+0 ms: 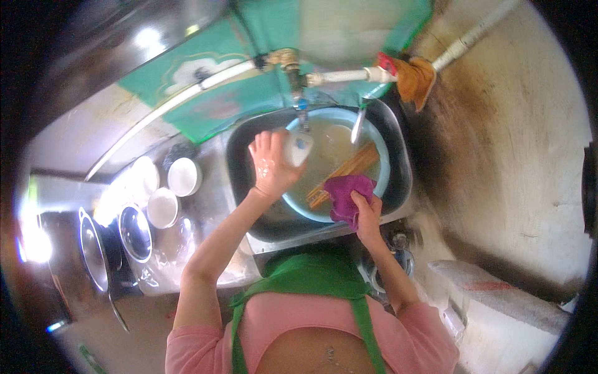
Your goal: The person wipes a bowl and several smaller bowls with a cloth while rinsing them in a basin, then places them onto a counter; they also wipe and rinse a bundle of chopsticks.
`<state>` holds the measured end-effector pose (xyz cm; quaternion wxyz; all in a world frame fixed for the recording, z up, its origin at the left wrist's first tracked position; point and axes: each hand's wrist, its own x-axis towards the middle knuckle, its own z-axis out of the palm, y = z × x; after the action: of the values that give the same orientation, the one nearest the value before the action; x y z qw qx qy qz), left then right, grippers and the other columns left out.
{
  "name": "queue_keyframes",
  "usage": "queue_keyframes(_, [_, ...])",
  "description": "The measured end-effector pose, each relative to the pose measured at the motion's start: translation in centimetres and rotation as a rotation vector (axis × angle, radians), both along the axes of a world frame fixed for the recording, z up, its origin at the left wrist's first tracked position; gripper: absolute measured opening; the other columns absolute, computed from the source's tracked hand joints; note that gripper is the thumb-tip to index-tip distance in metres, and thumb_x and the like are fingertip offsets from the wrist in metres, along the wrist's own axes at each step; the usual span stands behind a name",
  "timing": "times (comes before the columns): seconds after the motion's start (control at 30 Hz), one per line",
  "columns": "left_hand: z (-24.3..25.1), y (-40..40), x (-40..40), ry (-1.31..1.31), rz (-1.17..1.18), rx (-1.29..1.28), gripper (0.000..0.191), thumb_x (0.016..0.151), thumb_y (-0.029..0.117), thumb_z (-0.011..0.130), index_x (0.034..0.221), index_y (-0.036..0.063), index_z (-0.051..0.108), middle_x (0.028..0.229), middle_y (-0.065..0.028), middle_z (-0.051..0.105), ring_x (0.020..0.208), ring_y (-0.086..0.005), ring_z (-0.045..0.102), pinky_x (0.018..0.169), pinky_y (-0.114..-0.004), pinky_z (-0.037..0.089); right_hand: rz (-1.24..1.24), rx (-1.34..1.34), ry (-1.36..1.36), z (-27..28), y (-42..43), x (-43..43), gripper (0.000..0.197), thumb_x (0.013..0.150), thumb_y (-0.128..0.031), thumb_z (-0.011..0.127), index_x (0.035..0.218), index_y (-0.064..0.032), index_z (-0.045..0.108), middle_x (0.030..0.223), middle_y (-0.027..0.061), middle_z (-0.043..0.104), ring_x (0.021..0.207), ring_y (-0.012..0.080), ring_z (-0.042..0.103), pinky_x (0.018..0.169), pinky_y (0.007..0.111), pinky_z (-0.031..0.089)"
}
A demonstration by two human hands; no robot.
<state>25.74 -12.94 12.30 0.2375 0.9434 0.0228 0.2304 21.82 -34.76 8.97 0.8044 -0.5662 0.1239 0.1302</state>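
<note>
My left hand (270, 166), wet on its back, grips a small white vessel with a blue mark (297, 148), a cup or bowl, just below the tap (302, 117). A purple cloth (346, 198) hangs from my right hand (369, 217), pinched between thumb and fingers over the near rim of the basin. That light-blue plastic basin (384, 163) sits in a metal sink (402, 182) and holds cloudy water. A bundle of wooden chopsticks (357, 163) lies in it, partly covered by the cloth. Whether water runs from the tap is hard to tell.
Several white bowls (183, 176) and a shiny metal bowl (135, 233) stand on the counter at left, beside a pan (93, 250). White pipe (343, 77) crosses the wall behind the sink. An orange-brown cloth (415, 79) drapes over it.
</note>
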Motion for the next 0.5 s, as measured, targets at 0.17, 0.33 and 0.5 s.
queue_keyframes(0.17, [2.9,0.5,-4.2,-0.067,-0.115,-0.013,0.066,0.047,0.021,0.075,0.105,0.0074,0.048,0.092,-0.0134,0.043,0.092,-0.0302,0.042,0.076,-0.042,0.030,0.027,-0.028,-0.067,0.2,1.8,-1.6,0.027,0.080,-0.010,0.056,0.103,0.0039,0.054,0.093,0.0113,0.060,0.080,0.0208,0.061,0.069,0.031,0.051])
queue_keyframes(0.33, [-2.6,6.7,-7.2,0.204,0.384,-1.076,0.049,0.076,0.027,0.062,0.115,0.0018,0.046,0.101,-0.0180,0.055,0.094,-0.0269,0.054,0.084,-0.036,0.041,0.076,-0.004,-0.041,1.5,3.6,-3.8,0.030,0.079,-0.011,0.057,0.104,0.0046,0.053,0.095,0.0122,0.059,0.082,0.0224,0.060,0.073,0.033,0.050])
queue_keyframes(0.5, [-3.4,18.8,-16.4,0.073,0.434,-0.913,0.043,0.078,0.027,0.058,0.111,0.0001,0.054,0.099,-0.0163,0.059,0.090,-0.0223,0.056,0.079,-0.034,0.043,0.096,-0.052,-0.137,3.7,5.7,-4.9,0.014,0.082,-0.010,0.059,0.091,0.0001,0.058,0.087,0.0019,0.059,0.076,0.0131,0.055,0.070,0.029,0.045])
